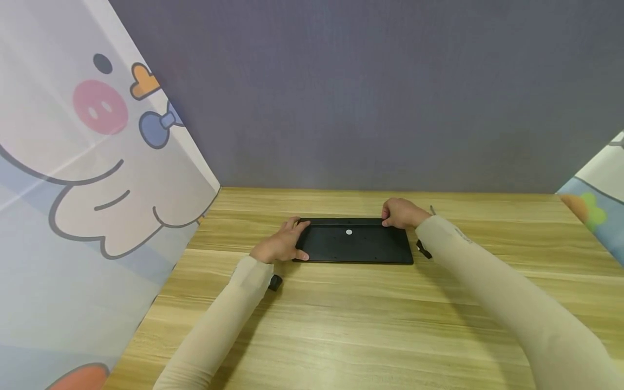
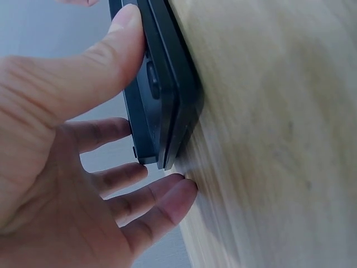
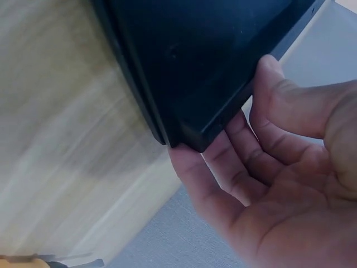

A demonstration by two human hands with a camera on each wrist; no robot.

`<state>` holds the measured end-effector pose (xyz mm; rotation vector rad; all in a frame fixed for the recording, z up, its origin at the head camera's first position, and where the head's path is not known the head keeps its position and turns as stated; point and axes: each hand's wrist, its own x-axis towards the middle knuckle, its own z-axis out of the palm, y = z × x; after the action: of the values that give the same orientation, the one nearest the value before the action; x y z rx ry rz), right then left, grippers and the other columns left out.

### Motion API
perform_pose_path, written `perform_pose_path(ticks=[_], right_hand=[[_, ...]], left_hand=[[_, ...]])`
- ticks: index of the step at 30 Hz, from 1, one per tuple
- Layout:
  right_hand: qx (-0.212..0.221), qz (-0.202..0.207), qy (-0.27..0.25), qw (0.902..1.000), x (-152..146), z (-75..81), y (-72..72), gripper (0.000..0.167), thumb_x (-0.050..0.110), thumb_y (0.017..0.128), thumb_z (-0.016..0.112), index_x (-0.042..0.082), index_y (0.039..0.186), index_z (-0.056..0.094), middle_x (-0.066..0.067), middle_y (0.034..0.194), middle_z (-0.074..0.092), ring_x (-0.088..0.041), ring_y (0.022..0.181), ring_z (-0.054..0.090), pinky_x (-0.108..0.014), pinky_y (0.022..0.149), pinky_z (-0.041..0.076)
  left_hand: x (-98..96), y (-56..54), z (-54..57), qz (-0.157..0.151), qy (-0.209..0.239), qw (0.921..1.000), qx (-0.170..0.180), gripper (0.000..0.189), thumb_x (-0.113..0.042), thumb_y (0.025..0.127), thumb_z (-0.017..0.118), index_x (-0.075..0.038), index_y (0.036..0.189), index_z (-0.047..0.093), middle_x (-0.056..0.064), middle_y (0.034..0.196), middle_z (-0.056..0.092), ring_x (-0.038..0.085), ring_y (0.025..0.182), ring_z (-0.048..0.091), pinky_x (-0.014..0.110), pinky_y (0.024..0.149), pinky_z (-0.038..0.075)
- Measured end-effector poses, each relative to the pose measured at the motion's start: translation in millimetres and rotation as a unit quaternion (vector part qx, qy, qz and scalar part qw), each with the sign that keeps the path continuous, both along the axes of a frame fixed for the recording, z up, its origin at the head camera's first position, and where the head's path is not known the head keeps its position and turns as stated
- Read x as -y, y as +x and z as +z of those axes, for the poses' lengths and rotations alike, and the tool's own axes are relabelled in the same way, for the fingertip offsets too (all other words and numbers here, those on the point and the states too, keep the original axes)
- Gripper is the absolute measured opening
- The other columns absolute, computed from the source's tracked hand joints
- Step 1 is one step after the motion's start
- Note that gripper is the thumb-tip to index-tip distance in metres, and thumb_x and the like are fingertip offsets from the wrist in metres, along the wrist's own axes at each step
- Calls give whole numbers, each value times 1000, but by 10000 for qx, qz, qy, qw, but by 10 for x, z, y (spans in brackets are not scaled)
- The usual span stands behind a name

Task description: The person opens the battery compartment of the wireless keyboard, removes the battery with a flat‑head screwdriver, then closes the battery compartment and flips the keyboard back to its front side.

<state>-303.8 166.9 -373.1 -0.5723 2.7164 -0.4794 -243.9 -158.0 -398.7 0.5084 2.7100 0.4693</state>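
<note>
So there's a flat black slab (image 1: 361, 245) with a round white dot (image 1: 349, 232), toward the back of the worktop (image 1: 312, 319). Right-hand grip (image 1: 402, 213) is pinching its far edge near the right end; left-hand grip (image 1: 280, 244) is spread apart across the left end, thumb touching. Grey wall (image 1: 370, 108) behind.

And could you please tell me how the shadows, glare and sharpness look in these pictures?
Head view: pale glare on the near part of the tabletop, soft shadows beside the left sleeve and right sleeve; left wrist view: wood grain blurred; right wrist view: wood grain also soft, and the black panel so dark that little detail shows.
</note>
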Motion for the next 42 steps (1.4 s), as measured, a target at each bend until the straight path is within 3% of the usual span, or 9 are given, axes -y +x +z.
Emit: perform_pose_path(ticks=[7, 22, 42], right_hand=[[31, 243, 191, 9995, -4, 34, -46, 8, 10, 88, 68, 4, 85, 62, -5, 83, 58, -21, 71, 51, -37, 68, 44], [83, 176, 285, 9994, 12, 37, -54, 10, 11, 88, 68, 6, 85, 60, -5, 83, 56, -21, 72, 50, -38, 68, 43], [151, 149, -15, 9998, -30, 24, -41, 15, 9, 88, 68, 6, 82, 54, -5, 79, 49, -21, 69, 44, -36, 65, 37]], left_hand=[[-11, -2, -1, 19, -17, 10000, 17, 93, -32, 80, 74, -19, 153, 18, 12, 156, 3, 32, 141, 8, 48, 100, 36], [-13, 9, 18, 59, 10, 10000, 28, 93, -32, 80, 73, -19, 153, 17, 11, 156, 4, 32, 141, 8, 48, 98, 38], [-21, 9, 18, -32, -79, 10000, -30, 93, -31, 80, 74, -17, 153, 17, 13, 156, 5, 36, 140, 9, 50, 101, 34]])
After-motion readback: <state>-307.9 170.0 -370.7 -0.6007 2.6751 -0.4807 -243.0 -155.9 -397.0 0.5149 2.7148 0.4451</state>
